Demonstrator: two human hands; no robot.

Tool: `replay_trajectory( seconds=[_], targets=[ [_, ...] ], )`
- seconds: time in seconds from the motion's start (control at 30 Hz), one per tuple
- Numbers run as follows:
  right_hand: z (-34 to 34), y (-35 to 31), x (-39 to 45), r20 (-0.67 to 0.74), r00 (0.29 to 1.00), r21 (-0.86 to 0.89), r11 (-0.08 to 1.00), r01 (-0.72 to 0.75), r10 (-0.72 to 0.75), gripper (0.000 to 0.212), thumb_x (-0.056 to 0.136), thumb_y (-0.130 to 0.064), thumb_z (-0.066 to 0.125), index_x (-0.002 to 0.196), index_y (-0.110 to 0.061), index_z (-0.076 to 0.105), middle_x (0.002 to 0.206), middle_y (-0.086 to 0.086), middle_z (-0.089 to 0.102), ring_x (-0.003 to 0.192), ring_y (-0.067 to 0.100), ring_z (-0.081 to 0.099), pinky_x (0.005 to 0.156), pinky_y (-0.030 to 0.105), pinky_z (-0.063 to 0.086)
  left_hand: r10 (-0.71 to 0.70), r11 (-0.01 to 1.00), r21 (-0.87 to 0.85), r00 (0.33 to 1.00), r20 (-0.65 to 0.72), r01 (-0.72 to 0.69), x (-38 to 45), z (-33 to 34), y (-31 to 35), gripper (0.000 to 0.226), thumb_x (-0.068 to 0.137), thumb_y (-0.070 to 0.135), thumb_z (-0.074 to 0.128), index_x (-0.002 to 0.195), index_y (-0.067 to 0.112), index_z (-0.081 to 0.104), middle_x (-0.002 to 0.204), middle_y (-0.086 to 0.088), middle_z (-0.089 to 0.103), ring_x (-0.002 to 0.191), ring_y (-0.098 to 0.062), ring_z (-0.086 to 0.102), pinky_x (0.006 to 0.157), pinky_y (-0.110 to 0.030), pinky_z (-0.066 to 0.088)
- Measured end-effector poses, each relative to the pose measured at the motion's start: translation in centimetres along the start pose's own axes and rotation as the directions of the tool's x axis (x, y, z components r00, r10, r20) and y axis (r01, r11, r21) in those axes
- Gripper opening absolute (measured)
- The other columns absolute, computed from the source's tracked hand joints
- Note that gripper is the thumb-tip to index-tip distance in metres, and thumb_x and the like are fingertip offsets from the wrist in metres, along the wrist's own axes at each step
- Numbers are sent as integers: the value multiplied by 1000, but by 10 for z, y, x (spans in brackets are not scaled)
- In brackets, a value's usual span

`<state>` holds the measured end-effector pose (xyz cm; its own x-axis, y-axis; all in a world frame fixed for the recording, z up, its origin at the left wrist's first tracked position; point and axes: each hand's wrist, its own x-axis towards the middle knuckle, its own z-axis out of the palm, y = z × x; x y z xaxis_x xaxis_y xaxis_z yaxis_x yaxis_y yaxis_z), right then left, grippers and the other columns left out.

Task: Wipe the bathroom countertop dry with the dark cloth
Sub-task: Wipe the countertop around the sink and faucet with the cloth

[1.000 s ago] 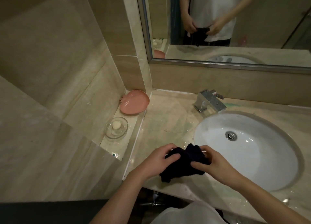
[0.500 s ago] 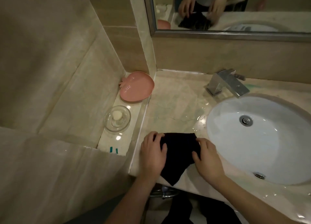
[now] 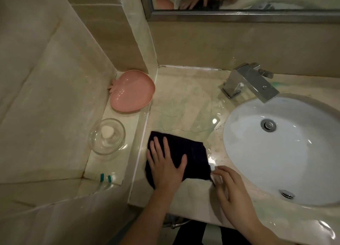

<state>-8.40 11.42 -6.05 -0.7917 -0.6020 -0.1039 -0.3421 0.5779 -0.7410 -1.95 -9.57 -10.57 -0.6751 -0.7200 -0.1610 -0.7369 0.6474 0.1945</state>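
Beige marble bench (image 3: 185,101) across the middle of the frame, wet, with pooled water glinting between cloth and tap. White oval sink (image 3: 287,152) sunk into the right half, drain near its centre, overflow hole toward the lower edge. Framed mirror (image 3: 239,15) along the top, reflecting two hands. Lower side ledge (image 3: 132,127) at centre left, set against the tiled wall.

Dark cloth (image 3: 191,152) spread flat on the bench at lower centre, between the ledge and the sink rim, its near edge close to the bench's front. Left hand (image 3: 165,164) laid palm-down on the cloth's left part, fingers straight and spread wide, pressing. Right hand (image 3: 231,187) at lower right of centre, fingers loosely bent, fingertips touching the cloth's lower right corner; pinching or merely touching, cannot tell.

Chrome tap (image 3: 252,83) at upper right behind the sink, spout reaching over the basin. Pink fruit-shaped dish (image 3: 131,92) at the far end of the ledge. Clear glass bowl (image 3: 107,136) nearer on the ledge, holding a pale piece of soap (image 3: 107,131). Two teal-tipped handles (image 3: 104,180) at the ledge's near end, lower left.
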Motion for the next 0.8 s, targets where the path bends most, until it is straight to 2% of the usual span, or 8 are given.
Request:
replay_trajectory(
  seconds=[0.13, 0.23, 0.33, 0.53, 0.6, 0.7, 0.73, 0.8],
  targets=[
    [-18, 12, 0, -16, 999, 45, 999, -31, 31, 33, 93, -28, 42, 115, -30, 66, 130, -13, 55, 127, 6, 48, 105, 10, 32, -40, 995, -87, 999, 7, 40, 23, -2, 9, 91, 91, 69, 23, 161, 18, -4, 168, -11, -12, 154, -24, -14, 126, -47, -5],
    [-22, 20, -6, -3, 998, 72, 995, -62, 63, 32, 91, -16, 49, 111, -32, 68, 129, -15, 56, 125, 7, 51, 102, 8, 34, -116, 989, -98, 993, -19, 114, 31, 2, 41, 92, 94, 76, 16, 161, 15, 0, 167, -14, -7, 155, -28, -8, 125, -49, -4],
    [-25, 24, -5, -11, 998, 93, 994, -64, 65, 31, 90, -20, 45, 106, -31, 70, 127, -15, 58, 123, 5, 53, 98, 7, 36, 108, 994, -14, 992, -69, -109, 46, 9, 74, 74, 103, 61, 17, 161, 15, 13, 168, -13, 6, 155, -29, 7, 126, -49, 8],
    [-41, 40, 4, -32, 998, 106, 993, -48, 52, 34, 86, -20, 42, 102, -27, 70, 122, -9, 61, 120, 5, 54, 98, 12, 38, 454, 891, -2, 890, -40, -454, 70, 20, 157, 56, 106, 37, 19, 156, 15, 33, 165, -7, 24, 153, -25, 21, 125, -45, 16],
    [-46, 48, 8, -68, 988, 82, 988, -134, 140, 30, 87, -16, 45, 103, -27, 69, 120, -9, 61, 118, 4, 53, 96, 11, 37, 581, 814, 8, 814, 0, -581, 72, 24, 171, 53, 106, 34, 21, 148, 15, 48, 162, -5, 33, 150, -23, 27, 125, -43, 18],
    [-47, 57, 16, 4, 936, -16, 936, -352, 352, 28, 94, -7, 55, 106, -32, 59, 117, -12, 60, 114, 14, 54, 89, 26, 39, 690, 708, -146, 721, -64, -691, 72, 25, 163, 43, 106, 25, 33, 122, 8, 68, 144, -7, 57, 142, -23, 42, 121, -43, 27],
    [-47, 58, 21, 67, 910, -42, 912, -407, 409, 25, 96, -12, 54, 103, -36, 57, 115, -14, 60, 111, 14, 55, 87, 31, 40, 667, 700, -243, 736, -112, -672, 69, 19, 155, 45, 109, 25, 30, 117, 4, 69, 136, -8, 62, 137, -22, 46, 118, -42, 32],
    [-44, 54, 35, 170, 878, -66, 894, -444, 448, 20, 101, -24, 48, 92, -41, 56, 107, -16, 61, 104, 14, 57, 83, 36, 44, 523, 737, -418, 840, -144, -531, 63, -1, 136, 56, 109, 35, 19, 116, 5, 66, 129, -6, 63, 127, -15, 51, 111, -32, 40]
  ],
)
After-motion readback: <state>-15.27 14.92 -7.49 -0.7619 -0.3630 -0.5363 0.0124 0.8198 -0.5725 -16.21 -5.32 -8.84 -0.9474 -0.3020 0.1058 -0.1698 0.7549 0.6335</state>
